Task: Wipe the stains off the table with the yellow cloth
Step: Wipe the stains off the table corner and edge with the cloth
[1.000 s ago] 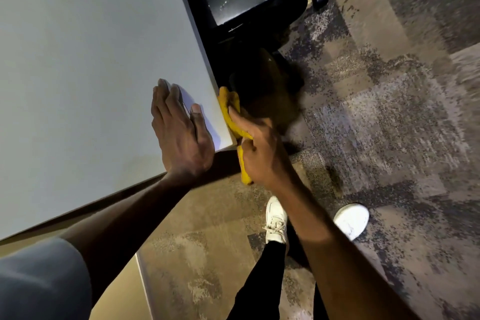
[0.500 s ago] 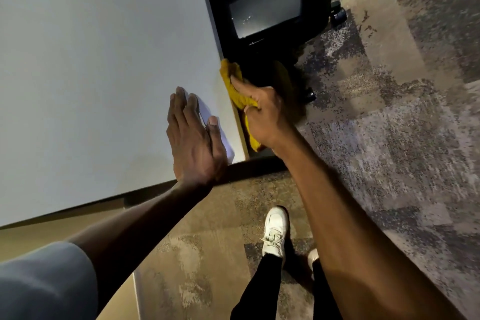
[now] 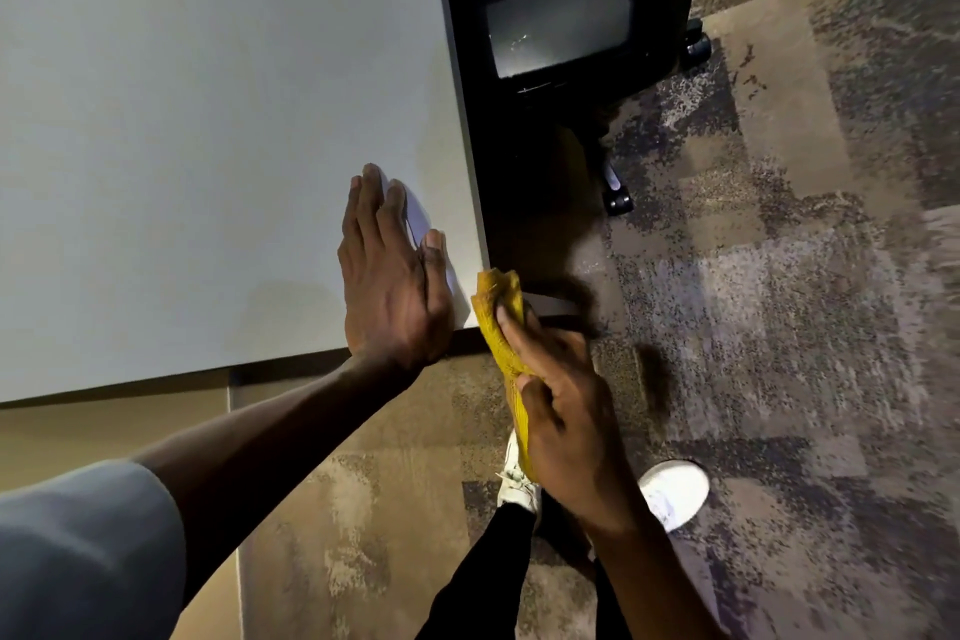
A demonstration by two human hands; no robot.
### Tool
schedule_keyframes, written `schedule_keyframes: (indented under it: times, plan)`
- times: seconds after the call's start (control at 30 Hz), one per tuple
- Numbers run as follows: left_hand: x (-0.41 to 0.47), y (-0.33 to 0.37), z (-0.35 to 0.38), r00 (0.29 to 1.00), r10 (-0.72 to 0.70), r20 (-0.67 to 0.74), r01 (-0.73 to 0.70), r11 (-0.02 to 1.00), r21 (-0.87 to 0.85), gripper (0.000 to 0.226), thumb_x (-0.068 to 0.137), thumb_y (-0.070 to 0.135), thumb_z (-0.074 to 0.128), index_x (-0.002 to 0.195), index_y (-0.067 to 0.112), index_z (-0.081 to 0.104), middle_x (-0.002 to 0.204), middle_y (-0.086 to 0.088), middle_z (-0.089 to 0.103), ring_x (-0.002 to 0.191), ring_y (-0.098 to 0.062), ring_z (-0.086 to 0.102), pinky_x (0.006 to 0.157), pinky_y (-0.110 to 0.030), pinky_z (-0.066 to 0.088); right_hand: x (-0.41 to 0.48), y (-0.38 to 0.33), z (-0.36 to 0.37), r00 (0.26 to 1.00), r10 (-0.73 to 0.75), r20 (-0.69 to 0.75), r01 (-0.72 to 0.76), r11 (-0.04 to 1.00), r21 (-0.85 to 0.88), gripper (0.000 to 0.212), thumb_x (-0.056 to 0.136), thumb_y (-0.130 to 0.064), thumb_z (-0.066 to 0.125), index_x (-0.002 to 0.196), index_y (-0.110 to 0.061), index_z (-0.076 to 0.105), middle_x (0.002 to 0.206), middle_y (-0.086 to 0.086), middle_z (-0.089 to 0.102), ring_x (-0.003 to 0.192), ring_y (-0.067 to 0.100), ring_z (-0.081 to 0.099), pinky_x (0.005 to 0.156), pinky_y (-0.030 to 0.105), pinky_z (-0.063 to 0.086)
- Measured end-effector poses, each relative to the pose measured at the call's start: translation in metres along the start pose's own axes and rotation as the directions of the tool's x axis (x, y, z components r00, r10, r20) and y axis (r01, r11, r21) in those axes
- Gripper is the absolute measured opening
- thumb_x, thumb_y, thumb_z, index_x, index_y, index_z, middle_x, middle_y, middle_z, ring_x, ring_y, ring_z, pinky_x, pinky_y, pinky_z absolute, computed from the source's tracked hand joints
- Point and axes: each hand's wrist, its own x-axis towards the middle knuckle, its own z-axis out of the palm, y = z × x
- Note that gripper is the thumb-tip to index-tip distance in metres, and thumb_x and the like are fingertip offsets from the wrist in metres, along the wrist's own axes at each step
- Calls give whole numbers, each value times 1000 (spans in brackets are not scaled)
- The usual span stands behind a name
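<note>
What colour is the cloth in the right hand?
Yellow cloth, held by the right hand; head view.

no readable text, labels or numbers

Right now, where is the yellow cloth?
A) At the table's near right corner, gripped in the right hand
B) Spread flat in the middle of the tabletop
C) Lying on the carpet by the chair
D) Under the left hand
A: the right hand grips the yellow cloth against the corner edge of the table, while the left hand lies flat on the top beside it.
</note>
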Motion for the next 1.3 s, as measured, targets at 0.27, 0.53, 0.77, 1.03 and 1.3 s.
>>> schedule_keyframes:
  times: [0.27,0.53,0.77,1.03,1.3]
  plan:
    - [-1,3,-1,1000,-8,7,8,1000,-4,66,114,40,29,172,8,25,185,-8,13,172,-21,6,139,-44,10,140,-24,-8,998,-68,9,68,986,-150,74,97,16,48,158,-25,44,148,17,60,120,28,58,102,24,51]
    - [2,1,-3,1000,11,7,-11,1000,-1,68,114,42,29,170,4,27,183,-14,16,172,-27,10,138,-51,16,186,-50,-6,997,-73,18,75,978,-196,77,96,14,43,162,-24,41,164,9,48,136,29,55,104,20,44]
    - [2,1,-5,999,-4,42,4,1000,4,71,114,44,26,172,4,21,184,-12,11,172,-25,5,138,-51,14,61,-25,2,999,-40,16,43,978,-205,78,89,1,41,162,-26,43,161,3,53,137,27,54,113,25,42]
    - [1,2,-4,998,-18,55,19,1000,-7,70,114,43,29,172,5,22,185,-11,8,172,-25,2,140,-47,10,2,-30,0,992,121,-35,-125,979,-163,80,84,-4,41,157,-38,49,152,-1,57,131,-20,38,107,-1,30]
    - [2,4,-10,996,4,85,-1,999,-38,72,114,42,24,172,2,14,184,-17,2,172,-30,-3,140,-46,3,52,-50,6,985,152,-77,-163,973,-165,74,99,8,47,156,-39,45,139,0,62,123,31,58,103,33,52]
